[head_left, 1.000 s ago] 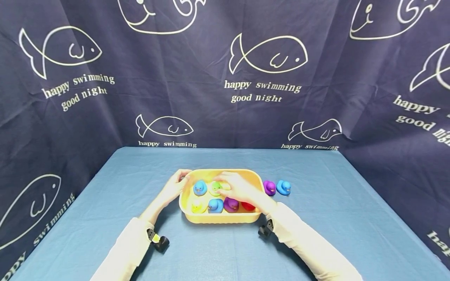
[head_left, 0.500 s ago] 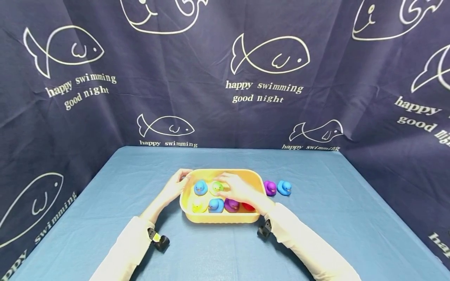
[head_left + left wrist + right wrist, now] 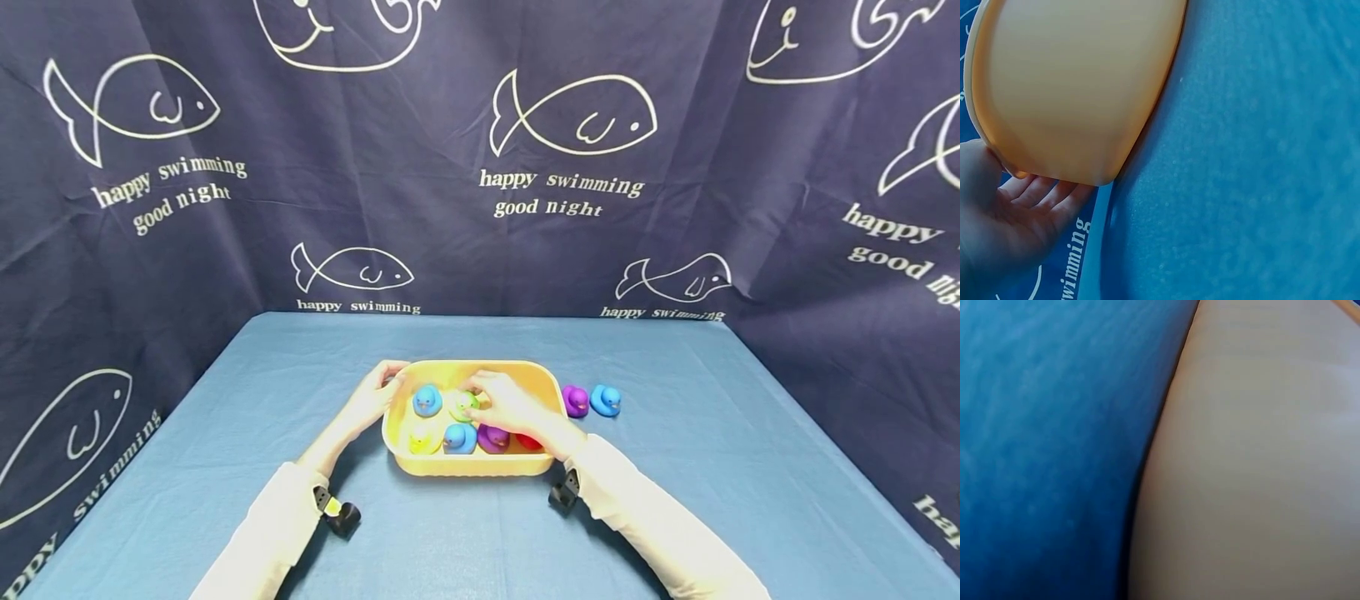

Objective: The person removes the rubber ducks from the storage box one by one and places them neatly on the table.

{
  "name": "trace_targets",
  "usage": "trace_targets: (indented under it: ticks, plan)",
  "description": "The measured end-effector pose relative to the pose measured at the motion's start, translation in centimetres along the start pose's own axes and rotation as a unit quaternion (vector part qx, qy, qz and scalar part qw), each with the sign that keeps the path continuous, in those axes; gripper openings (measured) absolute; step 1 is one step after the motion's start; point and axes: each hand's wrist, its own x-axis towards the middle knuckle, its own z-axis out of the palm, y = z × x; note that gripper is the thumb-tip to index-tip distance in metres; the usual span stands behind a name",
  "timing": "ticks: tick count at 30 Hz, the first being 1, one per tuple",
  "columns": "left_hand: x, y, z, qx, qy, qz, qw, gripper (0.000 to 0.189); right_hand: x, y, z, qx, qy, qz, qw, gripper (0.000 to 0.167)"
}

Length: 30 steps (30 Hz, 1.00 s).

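Observation:
A yellow plastic tub (image 3: 480, 467) stands on the table with several rubber ducks inside. At its left end my left hand (image 3: 371, 398) grips the rim; in the left wrist view that hand (image 3: 1013, 219) has its thumb at the rim and its fingers against the end wall. Inside the tub my right hand (image 3: 510, 404) pinches a green rubber duck (image 3: 463, 405), partly covering it. To the left of the green duck sits a blue duck (image 3: 427, 401). Along the near wall are a yellow duck (image 3: 423, 440), another blue duck (image 3: 459, 438), a purple duck (image 3: 492, 438) and a red duck (image 3: 528, 441), partly hidden by my wrist.
Just outside the tub's right end, a purple duck (image 3: 575, 402) and a blue duck (image 3: 605, 401) sit on the blue tablecloth (image 3: 480, 542). A dark fish-print curtain (image 3: 435, 208) hangs behind the table and at both sides. The right wrist view shows only tub wall (image 3: 1260, 456) and cloth.
My right hand and the green duck have shifted very slightly to the right inside the tub. The left hand stays at the rim.

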Motion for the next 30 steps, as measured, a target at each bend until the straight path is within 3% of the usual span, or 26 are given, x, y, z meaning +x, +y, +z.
trace_targets:
  ticks: [16, 22, 30]
  plan:
    - [0.2, -0.2, 0.0, 0.001, -0.003, 0.002, 1.0000, 0.031, -0.2, -0.3, -0.3, -0.013, -0.007, 0.008, 0.9999, 0.036]
    - [0.3, -0.3, 0.0, -0.001, -0.002, 0.004, 1.0000, 0.030, -0.3, -0.2, -0.8, -0.025, 0.003, -0.007, 0.9997, 0.033]
    - [0.2, -0.3, 0.0, 0.005, 0.003, 0.005, 1.0000, 0.029, -1.1, 0.0, -1.8, -0.033, 0.005, 0.021, 0.9992, 0.033]
